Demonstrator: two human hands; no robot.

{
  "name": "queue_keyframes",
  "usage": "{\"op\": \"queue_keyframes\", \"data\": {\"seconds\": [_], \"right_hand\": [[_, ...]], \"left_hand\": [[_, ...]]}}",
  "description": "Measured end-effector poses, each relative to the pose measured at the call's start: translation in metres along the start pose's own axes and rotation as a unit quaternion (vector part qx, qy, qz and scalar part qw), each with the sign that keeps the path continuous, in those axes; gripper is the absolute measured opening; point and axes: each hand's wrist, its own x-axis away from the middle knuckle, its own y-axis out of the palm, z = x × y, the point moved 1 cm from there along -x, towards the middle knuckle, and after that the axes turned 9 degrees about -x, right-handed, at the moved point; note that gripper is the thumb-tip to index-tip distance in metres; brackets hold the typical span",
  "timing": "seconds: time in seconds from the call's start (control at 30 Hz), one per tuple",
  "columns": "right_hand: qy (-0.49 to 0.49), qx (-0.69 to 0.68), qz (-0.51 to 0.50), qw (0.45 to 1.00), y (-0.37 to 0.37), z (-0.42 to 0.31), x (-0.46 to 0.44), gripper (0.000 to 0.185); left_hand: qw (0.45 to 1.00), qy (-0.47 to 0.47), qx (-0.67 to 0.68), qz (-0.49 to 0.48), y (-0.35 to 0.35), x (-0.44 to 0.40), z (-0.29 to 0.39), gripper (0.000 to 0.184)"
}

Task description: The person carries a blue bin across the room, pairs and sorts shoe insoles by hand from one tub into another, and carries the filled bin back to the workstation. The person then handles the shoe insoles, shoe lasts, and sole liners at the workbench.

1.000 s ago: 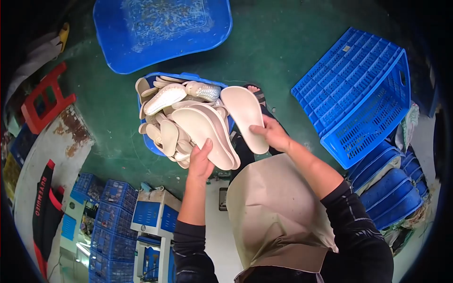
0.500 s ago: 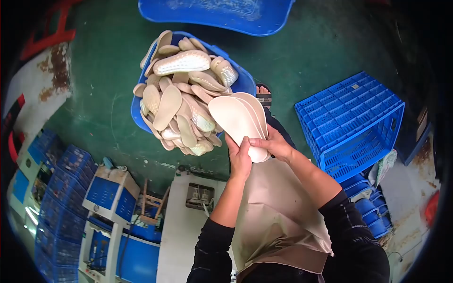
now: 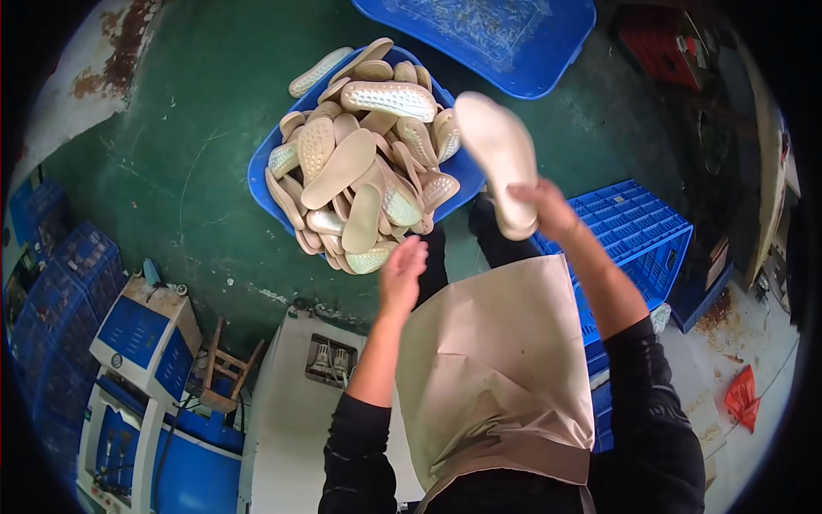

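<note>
Beige shoe soles, slightly blurred and apparently stacked [image 3: 495, 154], are held at their lower end by my right hand [image 3: 545, 206], beside the right rim of a blue tub [image 3: 261, 177]. My left hand [image 3: 402, 270] is just below the tub's lower edge, holding nothing, with its fingers extended. The tub is heaped with many beige soles [image 3: 340, 168], some showing pale, shiny, bumpy undersides. One sole [image 3: 320, 71] lies over the tub's top left rim. A beige apron [image 3: 497, 360] covers my front.
An upturned blue tub or lid [image 3: 488, 38] lies on the green floor beyond. On the right is a blue crate [image 3: 629, 227]. A blue and white machine [image 3: 147, 336], a wooden stool [image 3: 224, 373] and a white table [image 3: 295, 428] are at lower left. A red bag [image 3: 741, 398] lies at right.
My left hand has let go of the soles and drawn left. My right hand has carried them up and right. The view has shifted, bringing more of the right side into sight.
</note>
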Motion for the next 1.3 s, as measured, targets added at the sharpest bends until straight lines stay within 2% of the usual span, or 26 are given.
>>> {"op": "queue_keyframes", "data": {"seconds": [0.03,0.07,0.1,0.13,0.2,0.23,0.27,0.33,0.4,0.43,0.5,0.53,0.63,0.67,0.73,0.77,0.83,0.9,0.97,1.0,1.03,1.1,1.17,1.3], "right_hand": [[-0.045,0.024,-0.014,0.999,-0.006,-0.022,-0.014,0.048],[-0.071,-0.013,-0.059,0.996,0.020,-0.058,-0.004,0.052],[-0.117,-0.052,-0.041,0.991,-0.007,-0.058,-0.037,0.059],[-0.123,-0.115,0.018,0.986,0.008,-0.064,-0.044,0.065],[-0.101,0.095,0.077,0.987,0.024,-0.035,-0.093,0.070],[-0.130,0.278,0.047,0.951,0.034,-0.007,-0.130,0.070],[-0.151,0.445,0.014,0.883,0.048,0.026,-0.160,0.071],[-0.230,0.524,-0.044,0.819,0.126,0.043,-0.177,0.069],[-0.318,0.598,-0.039,0.735,0.173,0.061,-0.213,0.063],[-0.313,0.600,-0.047,0.735,0.188,0.064,-0.231,0.063],[-0.208,0.714,-0.068,0.665,0.200,0.068,-0.257,0.057],[-0.201,0.719,-0.075,0.661,0.195,0.065,-0.259,0.057],[-0.259,0.532,-0.195,0.782,0.160,0.015,-0.240,0.046],[-0.240,0.595,-0.104,0.760,0.145,-0.009,-0.220,0.042],[-0.121,0.438,-0.107,0.884,0.102,-0.062,-0.195,0.032],[-0.121,0.336,-0.061,0.932,0.082,-0.082,-0.180,0.043],[-0.104,0.269,0.041,0.957,0.040,-0.107,-0.161,0.038],[-0.039,0.344,0.087,0.934,-0.010,-0.098,-0.158,0.044],[-0.053,0.563,0.081,0.821,-0.033,-0.066,-0.155,0.049],[-0.065,0.594,0.047,0.801,-0.026,-0.052,-0.153,0.051],[-0.079,0.622,0.016,0.779,-0.009,-0.038,-0.150,0.052],[-0.064,0.630,-0.003,0.774,0.039,-0.020,-0.140,0.046],[-0.089,0.684,-0.038,0.723,0.085,-0.017,-0.136,0.040],[-0.164,0.671,-0.066,0.720,0.156,-0.032,-0.146,0.035]], "left_hand": [[1.000,-0.003,0.002,0.027,-0.020,-0.006,0.004,0.043],[0.997,0.010,-0.003,0.074,-0.039,-0.016,-0.004,0.042],[0.995,0.006,0.003,0.104,-0.054,-0.020,-0.006,0.043],[0.991,0.004,0.010,0.135,-0.066,-0.025,-0.009,0.043],[0.985,-0.025,0.020,0.169,-0.082,-0.033,-0.024,0.044],[0.979,-0.055,0.020,0.196,-0.087,-0.034,-0.036,0.045],[0.976,-0.071,0.019,0.204,-0.090,-0.034,-0.049,0.045],[0.972,-0.096,0.016,0.213,-0.090,-0.034,-0.070,0.046],[0.968,-0.108,0.029,0.225,-0.080,-0.033,-0.086,0.048],[0.967,-0.112,0.025,0.227,-0.074,-0.031,-0.094,0.048],[0.968,-0.112,0.017,0.225,-0.063,-0.028,-0.111,0.049],[0.966,-0.120,0.025,0.227,-0.057,-0.024,-0.119,0.049],[0.969,-0.100,0.040,0.224,-0.031,-0.021,-0.128,0.048],[0.967,-0.099,0.045,0.232,-0.023,-0.019,-0.130,0.044],[0.964,-0.092,0.058,0.242,-0.011,-0.015,-0.131,0.040],[0.965,-0.093,0.056,0.239,-0.005,-0.014,-0.130,0.040],[0.966,-0.084,0.051,0.240,0.003,-0.012,-0.135,0.039],[0.966,-0.082,0.054,0.239,0.006,-0.009,-0.136,0.038],[0.967,-0.078,0.054,0.236,0.004,-0.005,-0.137,0.037],[0.968,-0.079,0.043,0.233,0.000,-0.001,-0.138,0.037],[0.970,-0.079,0.030,0.229,-0.004,0.002,-0.139,0.037],[0.972,-0.058,0.023,0.228,-0.013,0.010,-0.137,0.037],[0.974,-0.034,0.017,0.224,-0.024,0.014,-0.130,0.036],[0.972,-0.037,-0.077,0.219,-0.047,0.037,-0.111,0.036]]}}
